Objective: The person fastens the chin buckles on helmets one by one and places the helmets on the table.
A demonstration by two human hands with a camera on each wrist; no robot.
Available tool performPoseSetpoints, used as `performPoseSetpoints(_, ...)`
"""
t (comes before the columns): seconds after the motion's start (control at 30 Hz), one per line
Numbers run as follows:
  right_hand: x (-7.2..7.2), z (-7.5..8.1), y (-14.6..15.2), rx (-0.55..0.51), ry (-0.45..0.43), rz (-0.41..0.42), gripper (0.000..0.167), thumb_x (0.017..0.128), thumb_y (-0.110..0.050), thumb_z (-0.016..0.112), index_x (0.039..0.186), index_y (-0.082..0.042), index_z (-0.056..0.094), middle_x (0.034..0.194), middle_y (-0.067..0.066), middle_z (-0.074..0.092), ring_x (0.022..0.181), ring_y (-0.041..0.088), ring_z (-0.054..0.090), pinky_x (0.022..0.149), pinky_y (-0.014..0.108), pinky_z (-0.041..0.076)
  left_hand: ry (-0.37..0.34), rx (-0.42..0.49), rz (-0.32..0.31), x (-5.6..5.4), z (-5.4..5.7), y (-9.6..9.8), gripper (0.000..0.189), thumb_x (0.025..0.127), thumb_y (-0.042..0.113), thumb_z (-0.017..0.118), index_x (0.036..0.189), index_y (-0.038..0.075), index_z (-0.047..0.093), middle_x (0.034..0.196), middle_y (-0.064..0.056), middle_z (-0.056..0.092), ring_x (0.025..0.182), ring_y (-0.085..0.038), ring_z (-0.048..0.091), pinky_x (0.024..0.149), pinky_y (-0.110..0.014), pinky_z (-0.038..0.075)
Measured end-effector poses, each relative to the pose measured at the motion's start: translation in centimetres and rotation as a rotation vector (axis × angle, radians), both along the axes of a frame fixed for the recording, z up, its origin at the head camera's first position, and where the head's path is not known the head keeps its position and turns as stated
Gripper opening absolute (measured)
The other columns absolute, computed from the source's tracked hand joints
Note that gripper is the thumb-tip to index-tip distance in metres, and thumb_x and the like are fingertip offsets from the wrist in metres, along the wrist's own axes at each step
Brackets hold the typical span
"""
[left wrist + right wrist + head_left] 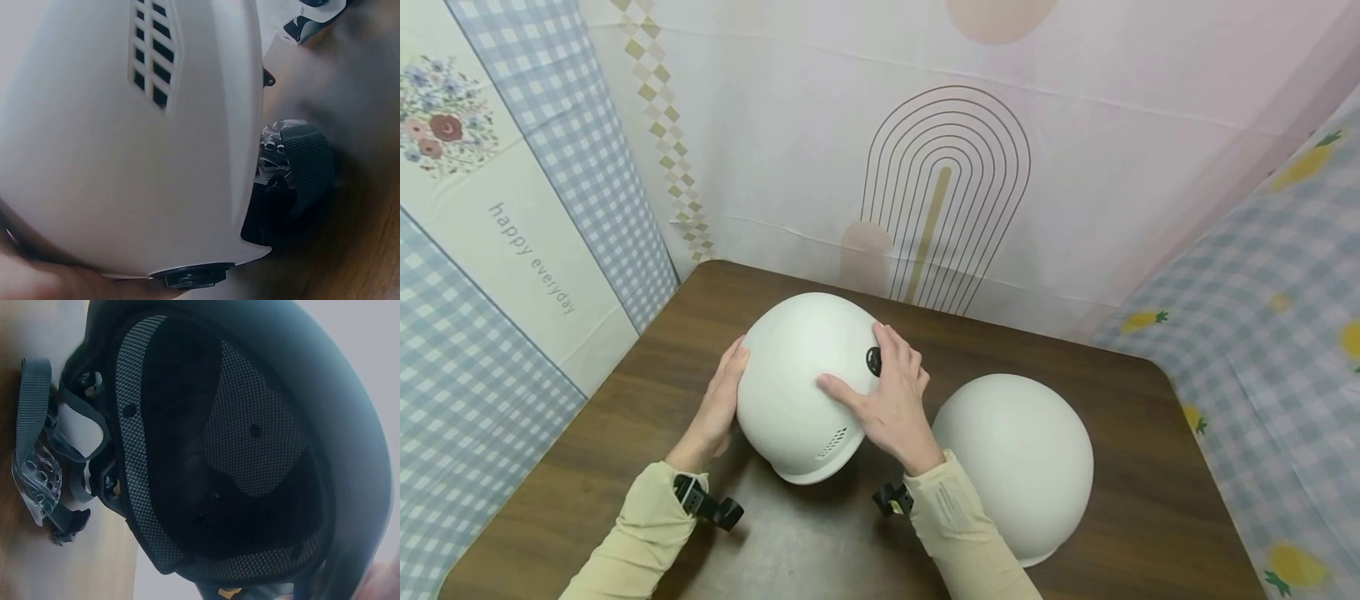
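Left hand [715,408], right hand [891,402]: half-open, gripping white helmet [801,375] | risk: could drop onto table [790,554] if either loosens

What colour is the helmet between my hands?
The helmet is plain white outside; the head view shows it best.

At the head view's centre, the right hand [895,400] partly covers a black knob [873,361] on the white helmet [797,358]; lower right, a sleeve [966,525], cut off below, partly hides a white dome [1022,450].
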State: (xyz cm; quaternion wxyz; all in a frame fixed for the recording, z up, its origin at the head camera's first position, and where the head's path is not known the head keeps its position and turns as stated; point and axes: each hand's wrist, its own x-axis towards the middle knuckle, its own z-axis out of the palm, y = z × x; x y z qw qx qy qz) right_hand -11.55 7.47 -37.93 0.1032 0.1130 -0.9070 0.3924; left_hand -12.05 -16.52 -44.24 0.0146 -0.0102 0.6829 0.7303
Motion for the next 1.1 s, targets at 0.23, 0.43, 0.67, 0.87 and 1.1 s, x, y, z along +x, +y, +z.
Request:
performPoseSetpoints(0.23, -0.1, 0.1, 0.2, -0.007, 0.0, 0.002, 0.099, 0.074, -0.073, 0.066, 0.15, -0.018, 0.034, 0.152, 0.006, 0.031, 0.13, 0.026, 0.029, 0.1, 0.047, 0.018, 0.002, 0.015, -0.008, 0.0, -0.2, 0.2, 0.071, 0.102, 0.053, 0.032, 0.157, 0.015, 0.009, 0.16, -0.007, 0.01, 0.14, -0.028, 0.018, 0.109, -0.058, 0.018)
performPoseSetpoints(0.43, -0.1, 0.1, 0.4, -0.023, 0.007, 0.001, 0.097, 0.075, -0.071, 0.067, 0.15, -0.019, 0.036, 0.152, 0.003, 0.032, 0.13, 0.024, 0.029, 0.099, 0.047, 0.021, 0.01, 0.029, -0.01, 0.0, -0.3, 0.5, 0.068, 0.103, 0.051, 0.031, 0.157, 0.015, 0.012, 0.16, -0.005, 0.012, 0.141, -0.026, 0.017, 0.111, -0.054, 0.016)
performPoseSetpoints(0.67, -0.2, 0.1, 0.5, -0.063, 0.034, 0.007, 0.092, 0.076, -0.069, 0.067, 0.148, -0.02, 0.039, 0.151, 0.001, 0.033, 0.13, 0.022, 0.03, 0.099, 0.047, 0.023, -0.004, 0.045, -0.021, 0.0, -0.4, 0.9, 0.067, 0.103, 0.049, 0.029, 0.157, 0.013, 0.011, 0.161, -0.005, 0.008, 0.142, -0.023, 0.012, 0.113, -0.051, 0.01)
performPoseSetpoints(0.87, -0.3, 0.3, 0.7, -0.067, 0.027, 0.017, 0.092, 0.076, -0.07, 0.066, 0.148, -0.02, 0.039, 0.15, 0.0, 0.033, 0.129, 0.021, 0.03, 0.099, 0.046, 0.024, -0.013, 0.014, -0.005, 0.1, -0.3, 0.9, 0.07, 0.102, 0.052, 0.03, 0.157, 0.014, 0.009, 0.161, -0.005, 0.005, 0.144, -0.022, 0.008, 0.114, -0.05, 0.008)
performPoseSetpoints(1.1, -0.2, 0.5, 0.5, -0.085, -0.005, 0.043, 0.092, 0.075, -0.07, 0.067, 0.148, -0.022, 0.039, 0.152, -0.001, 0.03, 0.132, 0.02, 0.03, 0.102, 0.048, 0.024, 0.217, -0.278, 0.13, 0.4, 1.0, 0.3, 0.06, 0.105, 0.035, 0.039, 0.157, 0.029, 0.011, 0.16, -0.007, 0.015, 0.145, -0.029, 0.015, 0.112, -0.057, 0.015)
